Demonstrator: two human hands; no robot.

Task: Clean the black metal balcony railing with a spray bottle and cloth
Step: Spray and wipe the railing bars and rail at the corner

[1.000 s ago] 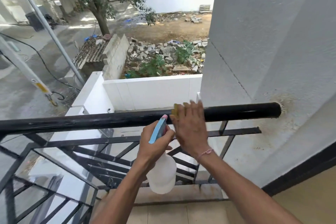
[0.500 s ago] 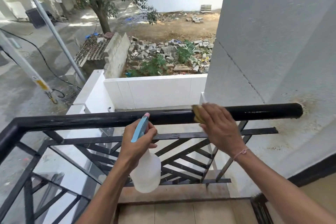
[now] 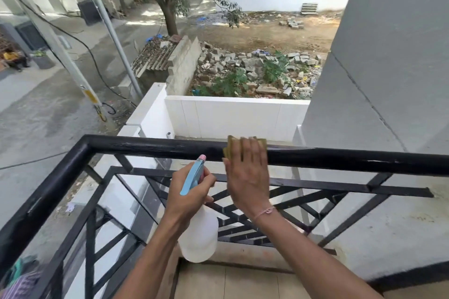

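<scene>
Right hand [image 3: 247, 172] laid flat over a yellow-green cloth [image 3: 229, 149], fingers [image 3: 252, 150] straight, pressing it onto the top bar of the black railing [image 3: 145, 147] to wipe it. Left hand [image 3: 188, 192] curled round the neck of the spray bottle [image 3: 199, 235], held just below the bar, nozzle forward, probably kept ready for another squirt. Bottle translucent white; liquid level cannot be told.

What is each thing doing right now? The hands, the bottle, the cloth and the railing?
Left hand: grips the spray bottle's neck.
Spray bottle: upright, held below the top rail.
Right hand: fingers straight, pressing the cloth.
Cloth: draped over the top rail under the hand.
Railing: black, shiny, scuffed in spots.
</scene>
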